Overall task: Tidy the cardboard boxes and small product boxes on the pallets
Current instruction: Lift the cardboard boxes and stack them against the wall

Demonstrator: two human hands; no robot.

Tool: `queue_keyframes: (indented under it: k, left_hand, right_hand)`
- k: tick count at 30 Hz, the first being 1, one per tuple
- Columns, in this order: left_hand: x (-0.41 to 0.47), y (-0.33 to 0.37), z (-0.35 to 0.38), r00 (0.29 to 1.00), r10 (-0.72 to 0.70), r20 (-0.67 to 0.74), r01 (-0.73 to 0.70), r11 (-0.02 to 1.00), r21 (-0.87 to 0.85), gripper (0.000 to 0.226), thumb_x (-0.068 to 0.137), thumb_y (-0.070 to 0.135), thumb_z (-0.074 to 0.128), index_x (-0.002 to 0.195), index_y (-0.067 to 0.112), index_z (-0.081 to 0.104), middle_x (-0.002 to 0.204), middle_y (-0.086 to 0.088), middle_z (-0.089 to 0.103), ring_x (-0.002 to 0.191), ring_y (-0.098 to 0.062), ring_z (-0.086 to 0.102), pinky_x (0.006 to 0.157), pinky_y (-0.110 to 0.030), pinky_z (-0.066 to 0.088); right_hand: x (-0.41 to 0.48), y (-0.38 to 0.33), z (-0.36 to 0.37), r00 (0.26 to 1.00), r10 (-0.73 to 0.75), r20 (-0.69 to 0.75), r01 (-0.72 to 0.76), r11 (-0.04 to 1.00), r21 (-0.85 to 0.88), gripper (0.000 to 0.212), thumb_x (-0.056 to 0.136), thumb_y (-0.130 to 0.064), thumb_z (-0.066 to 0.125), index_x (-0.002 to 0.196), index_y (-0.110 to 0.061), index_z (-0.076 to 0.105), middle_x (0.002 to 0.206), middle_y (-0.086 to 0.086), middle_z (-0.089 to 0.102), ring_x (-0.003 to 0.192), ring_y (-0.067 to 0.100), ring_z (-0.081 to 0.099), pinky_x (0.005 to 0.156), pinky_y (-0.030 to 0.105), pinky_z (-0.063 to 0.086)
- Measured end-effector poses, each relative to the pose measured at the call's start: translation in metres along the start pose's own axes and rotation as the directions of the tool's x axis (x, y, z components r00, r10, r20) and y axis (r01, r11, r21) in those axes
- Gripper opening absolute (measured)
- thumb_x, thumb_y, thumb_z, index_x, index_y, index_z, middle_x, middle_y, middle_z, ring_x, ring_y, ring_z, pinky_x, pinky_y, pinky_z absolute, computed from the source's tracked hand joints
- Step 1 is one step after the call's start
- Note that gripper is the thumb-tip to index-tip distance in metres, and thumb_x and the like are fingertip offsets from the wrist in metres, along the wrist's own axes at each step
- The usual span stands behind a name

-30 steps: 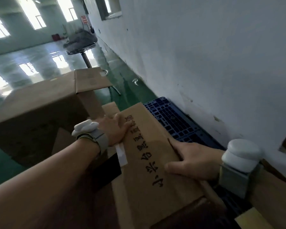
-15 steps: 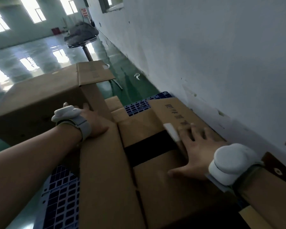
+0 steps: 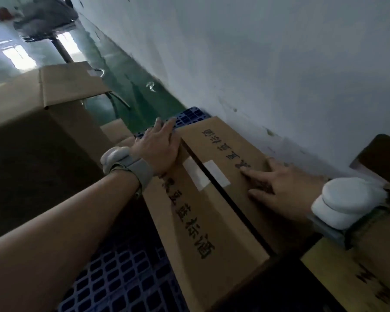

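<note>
A brown cardboard box (image 3: 212, 221) with black printed characters lies on the blue plastic pallet (image 3: 122, 273) beside the wall. Its two top flaps are folded down, with a dark seam and torn white tape between them. My left hand (image 3: 158, 147) rests flat on the far end of the left flap, fingers stretched toward the pallet's far corner. My right hand (image 3: 277, 185) lies flat with fingers spread on the right flap. Neither hand grips anything.
A large open cardboard box (image 3: 43, 113) stands at the left, one flap sticking out. Another printed box (image 3: 358, 273) sits at the lower right. The pale wall (image 3: 257, 64) runs along the right, green floor beyond, with a stool at the far left.
Both flaps of the printed box have come down together. My left hand moved from the large box onto the left flap; my right hand stays flat on the right flap.
</note>
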State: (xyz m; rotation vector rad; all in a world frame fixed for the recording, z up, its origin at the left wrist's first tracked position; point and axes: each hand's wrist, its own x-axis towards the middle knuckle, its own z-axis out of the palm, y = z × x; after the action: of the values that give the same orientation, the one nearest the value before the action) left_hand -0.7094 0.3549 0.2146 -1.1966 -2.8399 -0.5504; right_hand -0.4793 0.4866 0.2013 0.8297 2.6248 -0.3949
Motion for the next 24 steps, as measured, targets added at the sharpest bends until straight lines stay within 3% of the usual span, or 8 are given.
queue_keyframes:
  k: [2,5,8,13,16,19,22,24]
  left_hand:
    - [-0.003,-0.004,0.020,0.988,-0.040,0.149,0.023,0.993,0.114,0.056,0.097,0.060,0.019,0.150,0.044,0.010,0.161,-0.006,0.013,0.145,-0.032,0.018,0.114,-0.055,0.017]
    - [-0.002,-0.012,0.038,0.985,-0.015,0.173,-0.019,0.981,0.193,0.071,0.085,0.076,0.014,0.149,0.048,0.000,0.160,-0.006,0.014,0.145,-0.032,0.015,0.114,-0.060,0.010]
    - [0.001,-0.012,0.045,0.984,0.001,0.176,-0.040,0.975,0.219,0.079,0.077,0.084,0.011,0.147,0.051,0.001,0.156,-0.010,0.019,0.142,-0.034,0.018,0.114,-0.061,0.007]
    - [-0.001,-0.014,0.057,0.973,-0.059,0.221,0.013,0.979,0.201,0.080,0.074,0.088,0.007,0.146,0.054,0.002,0.160,-0.014,-0.003,0.146,-0.034,-0.004,0.115,-0.058,-0.005]
    - [0.000,-0.017,0.059,0.971,-0.069,0.230,0.022,0.979,0.202,0.081,0.074,0.089,0.004,0.146,0.054,-0.001,0.161,-0.014,-0.006,0.146,-0.034,-0.007,0.115,-0.057,-0.006]
    - [-0.001,-0.017,0.062,0.969,-0.067,0.237,0.016,0.977,0.211,0.081,0.073,0.089,-0.001,0.146,0.054,-0.003,0.160,-0.014,-0.002,0.146,-0.035,-0.005,0.114,-0.058,-0.007]
    - [-0.001,-0.015,0.060,0.967,-0.075,0.242,0.028,0.981,0.193,0.082,0.072,0.089,-0.002,0.146,0.053,-0.003,0.160,-0.015,0.001,0.145,-0.035,-0.003,0.113,-0.056,-0.010]
    - [-0.001,-0.015,0.058,0.961,-0.076,0.266,0.028,0.983,0.181,0.081,0.073,0.089,-0.001,0.146,0.052,-0.003,0.160,-0.015,0.001,0.145,-0.035,-0.004,0.111,-0.055,-0.015]
  right_hand:
    - [-0.007,0.008,0.012,0.987,0.159,0.026,-0.159,0.987,0.001,0.078,0.076,-0.085,0.027,0.140,-0.060,-0.010,0.161,-0.002,-0.008,0.145,0.037,0.011,0.111,0.061,0.024]
    - [-0.017,0.011,0.029,0.951,0.308,0.009,-0.306,0.945,0.118,0.098,0.059,-0.097,0.022,0.138,-0.056,-0.020,0.160,-0.004,-0.011,0.145,0.038,0.004,0.106,0.069,0.022]
    - [-0.032,0.001,0.039,0.918,0.397,0.007,-0.388,0.892,0.233,0.092,0.062,-0.095,0.019,0.135,-0.059,-0.023,0.159,-0.003,-0.016,0.145,0.037,-0.010,0.108,0.069,0.017]
    - [-0.052,-0.037,0.062,0.827,0.548,-0.122,-0.502,0.820,0.275,0.071,0.084,-0.074,0.013,0.146,-0.050,-0.013,0.158,0.005,-0.024,0.141,0.034,-0.024,0.111,0.066,0.013]
    - [-0.044,-0.070,0.076,0.763,0.637,-0.109,-0.572,0.744,0.345,0.080,0.078,-0.076,0.004,0.148,-0.041,-0.017,0.156,0.006,-0.030,0.137,0.031,-0.033,0.109,0.068,0.008]
    - [-0.037,-0.089,0.082,0.696,0.707,-0.122,-0.625,0.681,0.382,0.087,0.074,-0.084,0.000,0.147,-0.040,-0.017,0.160,0.010,-0.019,0.142,0.037,-0.022,0.103,0.073,0.014]
    - [-0.035,-0.091,0.078,0.697,0.711,-0.098,-0.640,0.677,0.363,0.085,0.077,-0.083,0.009,0.149,-0.042,-0.007,0.161,0.013,-0.009,0.144,0.043,-0.012,0.099,0.074,0.023]
    - [-0.038,-0.090,0.078,0.694,0.716,-0.077,-0.662,0.676,0.325,0.083,0.077,-0.081,0.010,0.148,-0.044,-0.012,0.160,0.013,-0.013,0.143,0.044,-0.014,0.098,0.071,0.027]
